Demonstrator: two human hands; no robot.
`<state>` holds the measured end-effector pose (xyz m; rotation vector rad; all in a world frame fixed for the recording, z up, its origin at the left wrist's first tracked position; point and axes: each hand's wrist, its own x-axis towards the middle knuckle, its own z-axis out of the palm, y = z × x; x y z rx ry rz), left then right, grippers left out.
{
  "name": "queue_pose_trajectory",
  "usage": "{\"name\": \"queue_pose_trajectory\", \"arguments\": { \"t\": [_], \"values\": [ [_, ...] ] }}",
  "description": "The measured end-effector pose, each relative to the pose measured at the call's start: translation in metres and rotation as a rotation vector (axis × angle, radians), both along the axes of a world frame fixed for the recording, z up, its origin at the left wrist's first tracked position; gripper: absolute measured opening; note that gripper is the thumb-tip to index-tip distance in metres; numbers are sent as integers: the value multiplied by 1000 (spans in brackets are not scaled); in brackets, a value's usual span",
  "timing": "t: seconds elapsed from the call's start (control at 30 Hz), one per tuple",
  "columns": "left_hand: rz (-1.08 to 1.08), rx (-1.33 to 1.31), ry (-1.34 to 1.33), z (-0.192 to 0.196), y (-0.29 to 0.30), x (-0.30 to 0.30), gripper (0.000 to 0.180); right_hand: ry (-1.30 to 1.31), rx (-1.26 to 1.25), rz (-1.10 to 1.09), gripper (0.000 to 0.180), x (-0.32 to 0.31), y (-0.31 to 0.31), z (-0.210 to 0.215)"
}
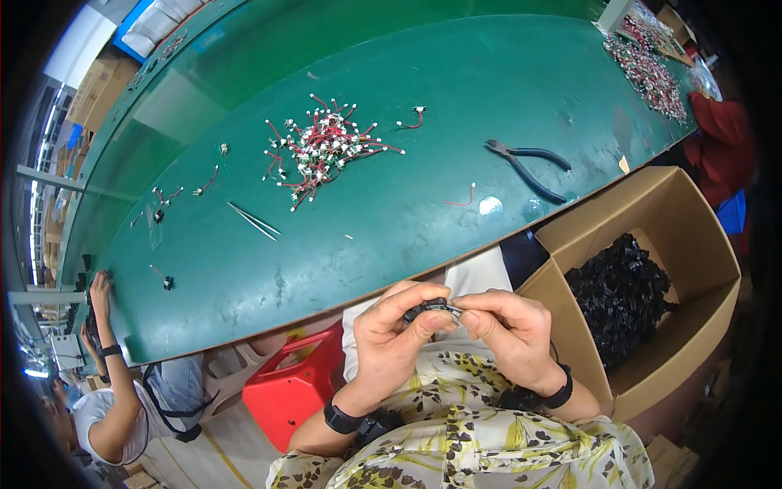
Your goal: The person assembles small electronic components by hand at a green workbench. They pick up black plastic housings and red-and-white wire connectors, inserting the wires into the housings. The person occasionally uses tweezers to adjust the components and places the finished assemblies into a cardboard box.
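Note:
Close to my body, just off the table's front edge, both hands meet. My left hand (389, 328) is closed round a small black plastic part (427, 309), holding it between thumb and fingers. Thumb and forefinger of my right hand (520, 332) are pinched together at the part's right end. Something thin and greyish shows between those fingertips, too small to name. Beyond my hands lies a pile of short red wires with white connectors (324, 147) on the green table (375, 232).
Tweezers (253, 221) and wire cutters (529, 169) lie on the table. An open cardboard box (692, 301) of black parts (623, 293) stands at my right. A red stool (297, 383) is at my left; farther left, a co-worker's arm (122, 383) reaches to the table.

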<state>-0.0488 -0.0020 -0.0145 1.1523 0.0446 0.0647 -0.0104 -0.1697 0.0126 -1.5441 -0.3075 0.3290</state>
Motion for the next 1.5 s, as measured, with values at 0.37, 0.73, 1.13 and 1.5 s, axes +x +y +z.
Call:
{"name": "queue_pose_trajectory", "arguments": {
  "t": [0.37, 0.73, 1.13, 1.5],
  "values": [
    [30, 147, 14, 1, 7, -3, 29, -191, -256, 134, 20, 17, -13, 23],
    [11, 438, -48, 8, 8, 2, 24, -368, -383, 127, 15, 21, -8, 16],
    [118, 347, -20, 0, 1, 11, 36, -303, -353, 92, 18, 33, 3, 4],
    [181, 339, 15, 11, 14, 0, 34, -64, -167, 228, 24, 31, 1, 4]
  ]
}}
